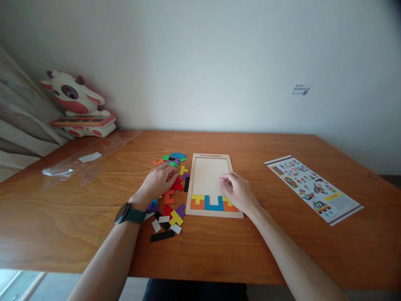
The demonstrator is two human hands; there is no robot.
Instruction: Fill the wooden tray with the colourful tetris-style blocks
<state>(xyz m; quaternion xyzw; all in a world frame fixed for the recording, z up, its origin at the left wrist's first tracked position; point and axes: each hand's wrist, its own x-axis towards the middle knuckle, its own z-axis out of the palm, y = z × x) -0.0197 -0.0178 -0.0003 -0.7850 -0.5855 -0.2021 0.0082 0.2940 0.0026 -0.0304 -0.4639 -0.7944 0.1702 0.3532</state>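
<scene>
A pale wooden puzzle tray (191,184) lies flat in the middle of the wooden table (282,242). Its near row holds orange, yellow and blue block pieces (214,204); the rest of the tray is bare. My right hand (239,193) rests on the tray's right side, fingertips pinched together over the board; whether a piece is in them I cannot tell. My left hand (158,182), with a dark watch (127,214) on the wrist, lies palm down on a scattered pile of coloured pieces (171,211) left of the tray.
A printed pattern sheet (313,187) lies at the right. A crumpled clear plastic wrapper (78,165) sits far left. A cow-shaped toy (77,104) stands in the back left corner against the wall. A black bar piece (162,236) lies nearest me.
</scene>
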